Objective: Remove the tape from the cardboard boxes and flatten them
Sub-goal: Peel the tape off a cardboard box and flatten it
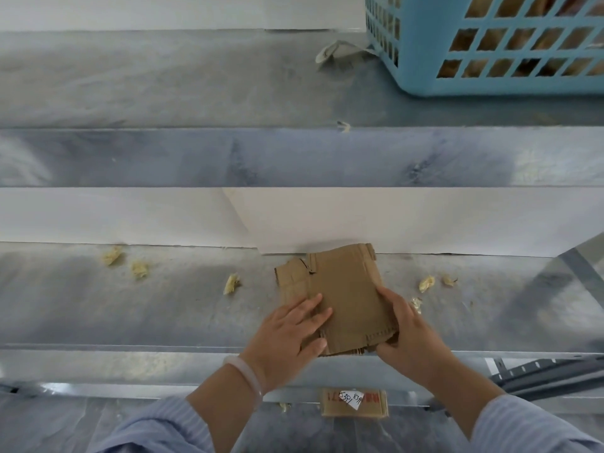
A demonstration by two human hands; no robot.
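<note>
1. Head view, lower centre of the frame: we see a flattened box lying on a grey metal shelf.
2. Its long axis runs from the shelf's front edge towards the white panel behind, with the far end leaning slightly to the left of the frame.
3. Our left hand lies on the box's left part with the fingers straight and pressing down. A pale bracelet sits on that wrist.
4. Our right hand grips the box's near right corner, thumb on top and fingers curled round the edge.
5. Crumpled tape scraps lie scattered on the shelf on both sides of the box.
6. A blue basket stands at the upper right, with brown cardboard showing through its holes.
7. A small labelled carton lies at the bottom centre, below the shelf.
</note>
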